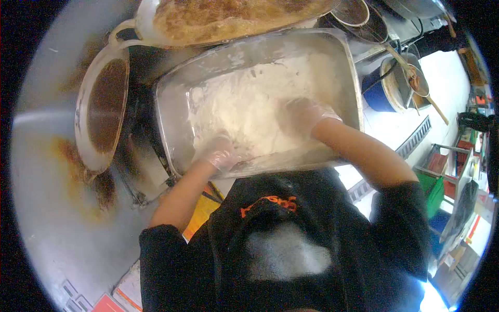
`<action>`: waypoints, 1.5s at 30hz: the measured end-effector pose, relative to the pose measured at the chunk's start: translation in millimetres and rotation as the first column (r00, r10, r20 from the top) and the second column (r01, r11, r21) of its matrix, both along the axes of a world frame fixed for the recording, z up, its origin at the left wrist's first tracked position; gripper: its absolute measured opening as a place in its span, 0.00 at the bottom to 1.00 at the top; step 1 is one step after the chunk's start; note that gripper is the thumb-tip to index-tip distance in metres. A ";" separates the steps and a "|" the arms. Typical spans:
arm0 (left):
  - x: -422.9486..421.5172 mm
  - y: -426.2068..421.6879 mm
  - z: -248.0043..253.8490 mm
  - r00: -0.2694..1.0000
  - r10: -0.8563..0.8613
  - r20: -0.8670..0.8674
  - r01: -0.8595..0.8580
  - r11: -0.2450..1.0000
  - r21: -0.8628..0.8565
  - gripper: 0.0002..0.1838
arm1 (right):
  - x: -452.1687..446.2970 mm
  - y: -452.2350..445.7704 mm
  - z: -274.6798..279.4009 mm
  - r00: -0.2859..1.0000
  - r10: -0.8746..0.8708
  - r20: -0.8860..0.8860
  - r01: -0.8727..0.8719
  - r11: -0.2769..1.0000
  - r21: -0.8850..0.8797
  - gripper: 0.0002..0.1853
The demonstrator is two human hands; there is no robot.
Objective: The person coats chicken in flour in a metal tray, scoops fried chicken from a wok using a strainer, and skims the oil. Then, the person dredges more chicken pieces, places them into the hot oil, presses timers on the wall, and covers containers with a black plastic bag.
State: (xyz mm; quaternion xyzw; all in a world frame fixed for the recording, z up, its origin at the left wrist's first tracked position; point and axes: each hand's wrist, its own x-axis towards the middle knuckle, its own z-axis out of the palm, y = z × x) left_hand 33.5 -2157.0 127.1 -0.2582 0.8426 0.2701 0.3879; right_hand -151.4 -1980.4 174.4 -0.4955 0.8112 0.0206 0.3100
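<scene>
A deep rectangular metal pan lies in front of me, its bottom covered by a pale, flour-like powder. My left hand, in a clear plastic glove, dips into the powder near the pan's front left. Toward the right side of the pan, my right hand is also gloved and sunk into the powder. Powder and motion blur hide the fingers of both hands, so I cannot tell whether either holds anything.
Behind the pan is a large vessel of brownish, foamy liquid. A white-rimmed pot with dark contents stands at the left. To the right are a blue bucket and a long-handled strainer above a white floor.
</scene>
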 end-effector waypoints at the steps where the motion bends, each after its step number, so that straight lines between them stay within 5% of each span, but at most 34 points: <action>1: -0.6 -0.4 -0.6 0.998 -0.047 0.048 0.049 0.998 -0.037 0.59 | 1.4 -1.7 16.7 0.995 -0.095 -0.006 0.095 0.995 0.022 0.18; 5: 4.3 -10.5 -2.4 0.994 -0.109 -0.017 0.108 0.991 -0.082 0.54 | -9.5 -5.4 33.4 0.992 -0.112 -0.056 0.114 0.993 0.034 0.17; 7: 4.7 -24.8 6.1 0.929 -0.364 -0.066 0.358 0.929 -0.090 0.48 | -18.1 -3.1 -22.0 0.976 0.061 -0.211 -0.042 0.995 0.093 0.17; 9: 11.4 -32.6 1.1 0.963 -0.266 -0.045 0.261 0.961 -0.095 0.41 | -28.9 17.9 -116.7 0.871 0.302 -0.386 -0.314 0.949 0.034 0.17; 11: 21.1 -41.0 -11.2 0.986 -0.162 -0.025 0.159 0.982 -0.100 0.33 | -30.7 21.8 -139.1 0.730 0.448 -0.515 -0.533 0.846 -0.019 0.17; 14: 34.5 -56.5 -24.0 0.976 -0.186 0.112 0.211 0.929 -0.303 0.21 | -37.9 6.9 -76.9 0.911 0.293 -0.291 -0.362 0.905 -0.223 0.17; 16: 43.3 -62.1 -18.7 0.984 -0.148 0.100 0.173 0.928 -0.331 0.16 | -41.6 -5.2 -40.3 0.876 0.406 -0.261 -0.402 0.913 0.073 0.17; 17: 48.7 -65.7 -21.4 0.985 -0.142 0.100 0.167 0.930 -0.327 0.16 | -47.9 -4.9 -46.2 0.873 0.413 -0.259 -0.408 0.910 0.077 0.17; 20: 58.0 -76.3 -24.3 0.971 -0.227 0.068 0.237 0.912 -0.336 0.15 | -73.7 -15.0 -57.2 0.881 0.332 -0.338 -0.396 0.907 -0.140 0.18; 23: 51.9 -83.1 -1.5 0.923 -0.385 0.007 0.355 0.843 -0.404 0.16 | -79.1 -36.5 -49.9 0.898 0.381 -0.220 -0.432 0.861 -0.270 0.21; 25: 40.5 -83.3 25.7 0.969 -0.187 -0.162 0.152 0.966 -0.207 0.15 | -60.7 -67.0 -40.4 0.945 0.326 -0.014 -0.321 0.922 -0.218 0.22; 26: 47.6 -91.6 0.4 0.970 -0.182 -0.164 0.146 0.967 -0.210 0.15 | -51.2 -78.7 -46.0 0.943 0.332 -0.018 -0.327 0.919 -0.219 0.22; 27: 60.7 -105.6 -51.7 0.908 0.206 -0.365 -0.103 0.954 0.282 0.15 | -41.2 -90.1 -60.6 0.939 0.345 -0.014 -0.344 0.932 -0.117 0.23; 29: 62.3 -122.6 -116.8 0.716 0.604 -0.351 -0.201 0.659 0.725 0.16 | -20.2 -107.3 -78.3 0.932 0.362 -0.019 -0.363 0.932 -0.022 0.25; 30: 54.1 -127.6 -136.3 0.651 0.097 -0.753 0.227 0.922 0.314 0.17 | -5.0 -110.3 -82.5 0.958 0.285 -0.023 -0.284 0.959 0.009 0.26; 32: 42.9 -121.6 -137.0 0.339 -0.472 -0.814 0.515 0.817 -0.259 0.18 | 3.5 -113.4 -98.3 0.977 0.210 -0.033 -0.209 0.977 0.035 0.28; 33: 39.0 -107.7 -123.8 0.701 0.305 -0.645 0.096 0.856 0.508 0.18 | 3.3 -110.6 -106.9 0.970 0.242 -0.022 -0.243 0.970 -0.028 0.28; 34: 31.7 -97.7 -110.4 0.738 0.597 -0.313 -0.168 0.612 0.773 0.18 | 2.9 -107.9 -116.2 0.962 0.274 -0.010 -0.273 0.958 -0.088 0.29; 35: 24.0 -87.3 -96.1 0.587 0.806 0.069 -0.453 0.257 0.854 0.18 | 4.5 -105.6 -105.5 0.961 0.277 -0.007 -0.276 0.957 -0.085 0.29; 36: 13.0 -80.6 -78.5 0.855 0.476 -0.205 -0.287 0.764 0.578 0.19 | 5.6 -102.7 -82.9 0.972 0.232 0.038 -0.230 0.971 -0.059 0.28; 37: 3.8 -76.2 -60.5 0.964 -0.017 -0.264 0.054 0.989 0.134 0.21 | 6.7 -101.2 -69.8 0.979 0.185 0.080 -0.183 0.983 -0.033 0.28; 40: 0.6 -57.2 -14.1 0.981 0.017 -0.195 -0.005 0.998 0.063 0.26 | 2.9 -90.1 -74.1 0.965 0.241 0.107 -0.234 0.970 -0.070 0.29; 41: 11.7 -65.6 -50.7 0.981 0.019 -0.192 -0.006 0.997 0.071 0.26 | 2.9 -83.5 -71.5 0.964 0.240 0.112 -0.234 0.970 -0.063 0.29; 42: 30.9 -82.5 -114.0 0.837 -0.183 -0.516 0.159 0.983 -0.090 0.23 | 2.4 -77.6 -62.4 0.969 0.218 0.118 -0.191 0.960 -0.203 0.27; 44: 41.9 -80.5 -127.7 0.555 -0.381 -0.739 0.246 0.924 -0.292 0.21 | 1.7 -66.6 -38.6 0.972 0.198 0.124 -0.147 0.931 -0.334 0.24; 45: 42.7 -59.7 -84.5 0.678 -0.293 -0.674 0.091 0.943 -0.319 0.19 | 1.4 -60.2 -22.7 0.970 0.168 0.178 -0.110 0.949 -0.294 0.25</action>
